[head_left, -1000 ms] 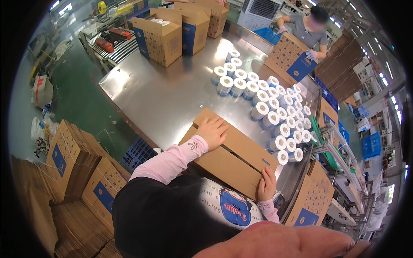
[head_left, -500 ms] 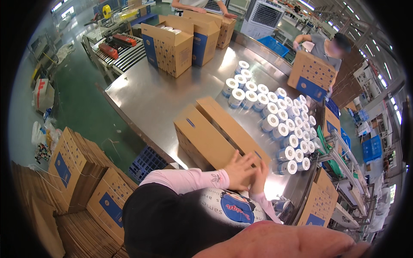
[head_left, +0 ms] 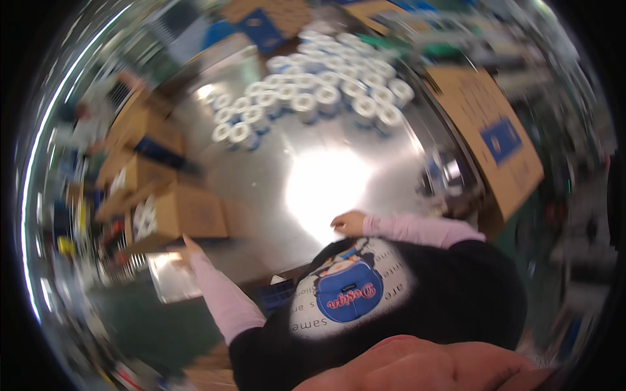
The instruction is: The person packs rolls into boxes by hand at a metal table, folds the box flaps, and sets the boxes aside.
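Note:
My left hand (head_left: 187, 253), smeared by motion, reaches out to the left. It is at the lower corner of a brown cardboard box (head_left: 203, 212) with white rolls (head_left: 145, 218) showing at its open end. Whether its fingers grip the box cannot be made out. Close to my body, my right hand (head_left: 350, 223) hovers at the near side of the steel table (head_left: 274, 176). Its fingers are loosely curled in, and no object shows in them. Many white rolls with blue sides (head_left: 304, 105) stand in a cluster on the far part of the table.
More open cartons (head_left: 153, 133) line the table's left side, blurred. A flat brown carton with a blue panel (head_left: 495, 140) leans beyond the right edge, by a small metal device (head_left: 447, 171). A blue crate (head_left: 277, 294) sits below the near edge. Another carton (head_left: 267, 26) stands at the back.
The view has swung to the right. My hands, together on a carton before, are now apart: left hand far out to the left, right hand near my body. That carton is gone from in front of me.

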`<state>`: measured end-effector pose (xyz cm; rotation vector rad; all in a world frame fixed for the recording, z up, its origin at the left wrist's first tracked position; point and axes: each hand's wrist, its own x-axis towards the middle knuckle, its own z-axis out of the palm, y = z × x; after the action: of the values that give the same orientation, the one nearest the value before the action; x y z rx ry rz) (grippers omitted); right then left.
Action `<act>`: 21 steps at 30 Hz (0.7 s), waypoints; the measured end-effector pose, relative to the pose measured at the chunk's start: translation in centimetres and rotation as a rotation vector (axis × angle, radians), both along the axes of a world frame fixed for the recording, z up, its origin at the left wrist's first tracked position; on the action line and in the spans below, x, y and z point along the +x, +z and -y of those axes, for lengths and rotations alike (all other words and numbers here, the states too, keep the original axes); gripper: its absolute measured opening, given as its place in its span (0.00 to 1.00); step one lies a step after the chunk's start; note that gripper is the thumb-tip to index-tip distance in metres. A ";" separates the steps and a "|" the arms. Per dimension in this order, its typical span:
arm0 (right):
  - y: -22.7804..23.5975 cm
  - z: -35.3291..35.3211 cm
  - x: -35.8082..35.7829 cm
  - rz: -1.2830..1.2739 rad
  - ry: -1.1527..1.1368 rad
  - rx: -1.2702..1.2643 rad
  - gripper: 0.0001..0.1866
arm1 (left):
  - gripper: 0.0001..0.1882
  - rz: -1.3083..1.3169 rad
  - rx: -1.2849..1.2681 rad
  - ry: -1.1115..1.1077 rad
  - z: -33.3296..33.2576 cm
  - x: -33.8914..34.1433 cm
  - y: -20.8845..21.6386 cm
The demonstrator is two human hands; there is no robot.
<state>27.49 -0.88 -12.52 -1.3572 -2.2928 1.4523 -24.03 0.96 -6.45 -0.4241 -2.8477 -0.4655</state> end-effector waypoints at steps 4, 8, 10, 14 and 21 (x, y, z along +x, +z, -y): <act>-4.1 1.9 11.7 0.372 -0.320 0.283 0.16 | 0.45 0.140 -0.569 -0.524 5.7 8.2 -8.0; -2.6 4.0 22.8 0.723 -0.919 0.438 0.21 | 0.41 0.455 -0.768 -0.823 11.8 18.9 -18.0; -3.0 6.6 26.4 0.883 -1.121 0.302 0.31 | 0.37 0.606 -0.809 -1.133 11.9 19.3 -23.3; -2.2 6.9 29.1 0.901 -1.265 0.085 0.32 | 0.30 0.685 -0.706 -1.535 9.2 20.2 -28.1; -2.5 6.4 30.1 0.903 -1.269 0.037 0.32 | 0.31 0.809 -0.841 -1.220 8.4 22.8 -25.4</act>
<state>57.61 -7.25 -14.99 -2.9415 -0.9707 0.3580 -1.25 -7.44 -31.86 -2.6513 -2.9171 0.6293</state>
